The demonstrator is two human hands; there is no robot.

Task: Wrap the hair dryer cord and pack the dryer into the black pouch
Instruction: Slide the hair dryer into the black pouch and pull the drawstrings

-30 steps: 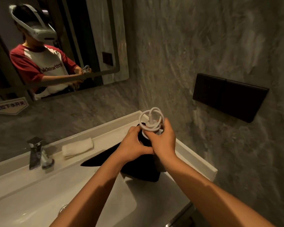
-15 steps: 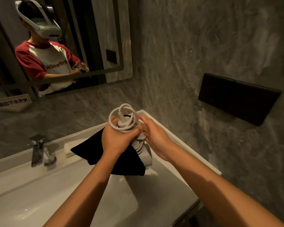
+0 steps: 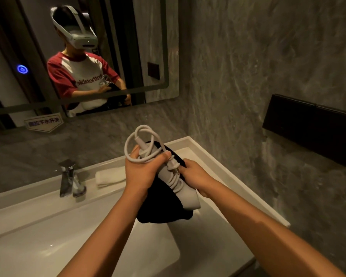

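Observation:
A pale grey hair dryer (image 3: 185,191) is held above the sink counter, its body tilted down to the right. The white cord (image 3: 142,142) is coiled around it, with loose loops sticking up at the top. My left hand (image 3: 143,172) grips the dryer's upper end together with the cord loops. A black pouch (image 3: 160,210) hangs behind and under the dryer. My right hand (image 3: 196,176) pinches the pouch's edge on the right side of the dryer. The dryer's far side and the pouch's opening are hidden.
A white sink basin (image 3: 48,236) lies below my arms, with a chrome tap (image 3: 68,178) at the left and a folded white towel (image 3: 109,176) beside it. A mirror (image 3: 164,47) hangs above. A black wall panel (image 3: 310,126) is mounted at the right.
The dryer and pouch have lifted off the counter and tilted toward me. My left hand took over the cord loops at the top, while my right hand shifted onto the pouch.

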